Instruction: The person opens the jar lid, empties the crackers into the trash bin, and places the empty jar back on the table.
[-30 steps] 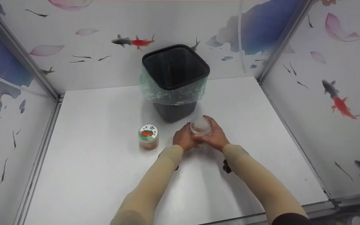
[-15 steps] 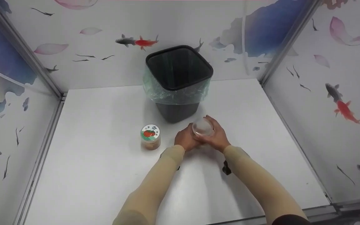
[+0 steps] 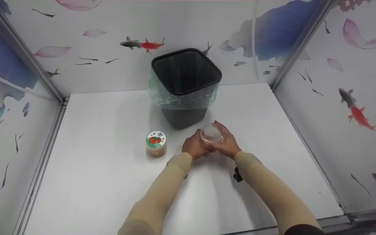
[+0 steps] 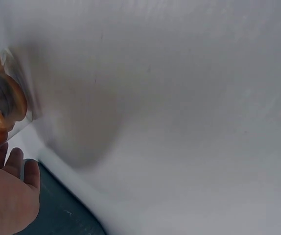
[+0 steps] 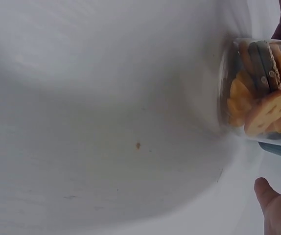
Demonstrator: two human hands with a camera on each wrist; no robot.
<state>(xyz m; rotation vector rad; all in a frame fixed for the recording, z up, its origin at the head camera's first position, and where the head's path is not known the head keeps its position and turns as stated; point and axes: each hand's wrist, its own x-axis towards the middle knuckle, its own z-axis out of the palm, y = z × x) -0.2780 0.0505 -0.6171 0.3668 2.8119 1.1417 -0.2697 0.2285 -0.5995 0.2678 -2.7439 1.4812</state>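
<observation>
Both hands grip a clear jar (image 3: 211, 134) in front of the bin, the left hand (image 3: 194, 145) from the left and the right hand (image 3: 228, 142) from the right. From above, its round translucent top shows between them. Crackers and dark sandwich biscuits fill the clear jar (image 5: 238, 63) in the right wrist view, its base right at the white tabletop. At the left edge of the left wrist view, part of the same jar (image 4: 25, 110) shows above a hand's fingers. A second jar (image 3: 156, 145), its lid printed with orange-red fruit, stands left of the hands.
A black bin (image 3: 184, 114) with a pale green liner folded over its rim stands behind the hands. The white tabletop (image 3: 103, 156) is bounded at the back and sides by panels (image 3: 103, 75) with fish and petal prints.
The head view has shifted slightly, carrying the whole scene a little to the right. Both hands keep hold of the jar in nearly the same place, and the second jar stays put.
</observation>
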